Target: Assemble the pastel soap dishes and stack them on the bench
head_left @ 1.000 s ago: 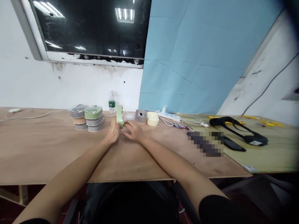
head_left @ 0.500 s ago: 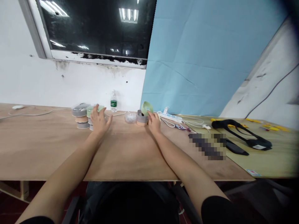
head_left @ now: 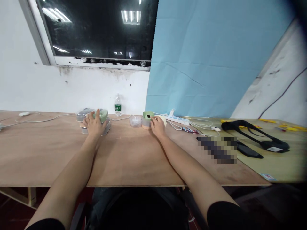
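Observation:
On the right, a green round open container (head_left: 148,114) sits on top of a grey one (head_left: 146,121) and an orange one (head_left: 145,127). The fingers of my right hand (head_left: 158,126) are closed at the green container's right rim. Partly hidden behind that hand is a cream-coloured round piece (head_left: 163,119). My left hand (head_left: 94,124) is open, fingers spread, in front of two stacks of round containers. One stack has a grey container with a clear lid (head_left: 82,113) on top; the other is topped by a green container (head_left: 104,115). Whether the left fingers touch them I cannot tell.
A clear round lid or dish (head_left: 135,121) lies left of the right stack. A water bottle (head_left: 117,105) stands by the wall. To the right are a white power strip (head_left: 178,120), cables, a black strap-like frame (head_left: 259,137) and yellow pieces (head_left: 294,128).
My right hand has lowered the green container from a tilted position onto the grey one. My left hand has moved left, across the front of the stacks.

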A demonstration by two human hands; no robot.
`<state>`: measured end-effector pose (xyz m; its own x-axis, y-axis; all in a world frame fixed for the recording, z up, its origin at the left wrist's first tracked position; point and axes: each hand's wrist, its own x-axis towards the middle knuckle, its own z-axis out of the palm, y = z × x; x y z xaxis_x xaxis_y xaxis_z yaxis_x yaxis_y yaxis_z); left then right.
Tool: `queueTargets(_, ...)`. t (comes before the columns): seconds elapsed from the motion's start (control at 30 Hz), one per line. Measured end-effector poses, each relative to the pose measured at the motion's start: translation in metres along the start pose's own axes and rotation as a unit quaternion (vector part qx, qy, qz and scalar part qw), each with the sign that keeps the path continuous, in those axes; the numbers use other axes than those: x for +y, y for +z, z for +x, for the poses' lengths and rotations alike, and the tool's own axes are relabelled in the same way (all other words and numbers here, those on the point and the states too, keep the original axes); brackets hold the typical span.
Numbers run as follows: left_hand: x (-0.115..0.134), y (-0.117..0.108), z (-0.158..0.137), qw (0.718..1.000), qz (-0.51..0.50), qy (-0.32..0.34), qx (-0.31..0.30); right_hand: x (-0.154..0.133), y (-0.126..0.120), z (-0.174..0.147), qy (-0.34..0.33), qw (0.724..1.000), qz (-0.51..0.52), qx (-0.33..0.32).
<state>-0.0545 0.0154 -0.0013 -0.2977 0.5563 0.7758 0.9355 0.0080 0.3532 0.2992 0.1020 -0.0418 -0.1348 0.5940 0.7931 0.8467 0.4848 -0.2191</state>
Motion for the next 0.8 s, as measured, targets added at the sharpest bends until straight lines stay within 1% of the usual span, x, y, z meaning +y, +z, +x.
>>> queueTargets(0.17, 0.001, 0.003, 0.000, 1.000, -0.024, 0.008, 0.013, -0.007, -0.003, -0.001, -0.011, 1.000, 0.002, -0.001)
queueTargets(0.27, 0.004, 0.004, -0.002, 0.998, -0.041, 0.034, 0.017, -0.015, -0.003, -0.002, -0.036, 0.999, 0.016, -0.009)
queueTargets(0.37, 0.014, 0.002, -0.006, 0.996, -0.067, 0.065, 0.003, -0.025, -0.003, -0.003, -0.062, 0.997, 0.033, -0.020)
queueTargets(0.47, 0.031, 0.001, -0.015, 0.988, -0.116, 0.103, -0.026, -0.036, -0.004, -0.005, -0.088, 0.994, 0.054, -0.029)
queueTargets(0.57, 0.051, 0.003, -0.030, 0.965, -0.178, 0.173, -0.083, -0.046, -0.008, -0.007, -0.115, 0.989, 0.084, -0.039)
queueTargets(0.63, 0.062, 0.005, -0.040, 0.937, -0.215, 0.235, -0.140, -0.051, -0.010, -0.009, -0.133, 0.983, 0.110, -0.058)
queueTargets(0.73, 0.071, 0.005, -0.049, 0.898, -0.243, 0.297, -0.217, -0.054, -0.011, -0.012, -0.157, 0.968, 0.155, -0.119)
queueTargets(0.8, 0.073, 0.004, -0.050, 0.885, -0.248, 0.310, -0.241, -0.052, -0.009, -0.013, -0.160, 0.957, 0.173, -0.170)
